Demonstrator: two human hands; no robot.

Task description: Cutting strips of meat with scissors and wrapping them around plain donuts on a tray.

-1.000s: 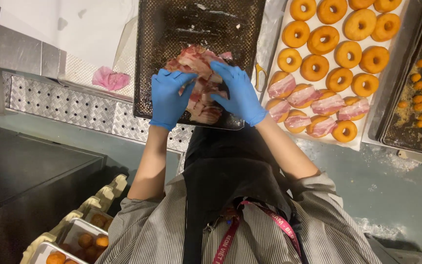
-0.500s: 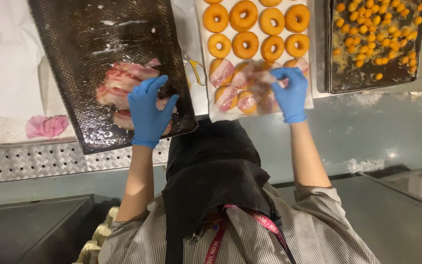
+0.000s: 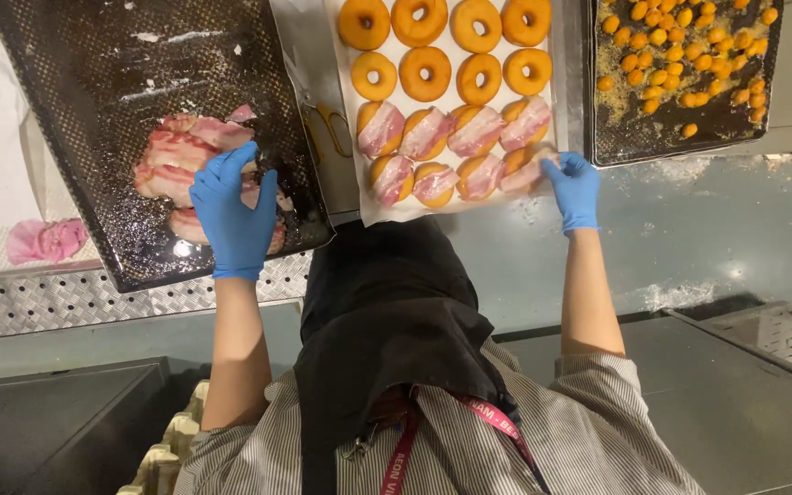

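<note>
The dark tray at left holds the bacon pile; the white sheet in the middle carries rows of donuts, the near ones wrapped. The left hand, blue-gloved, lies flat and spread on the pile, gripping nothing I can see. The right hand pinches a strip onto the rightmost near donut. It is best pulled snug and centred. No labelled packages show.

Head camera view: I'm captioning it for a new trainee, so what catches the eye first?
Golden ring doughnuts on white paper at top centre, the nearer ones draped with pink bacon strips. The right hand, blue-gloved, touches the last strip; the left hand rests on raw bacon in a dark tray.
</note>
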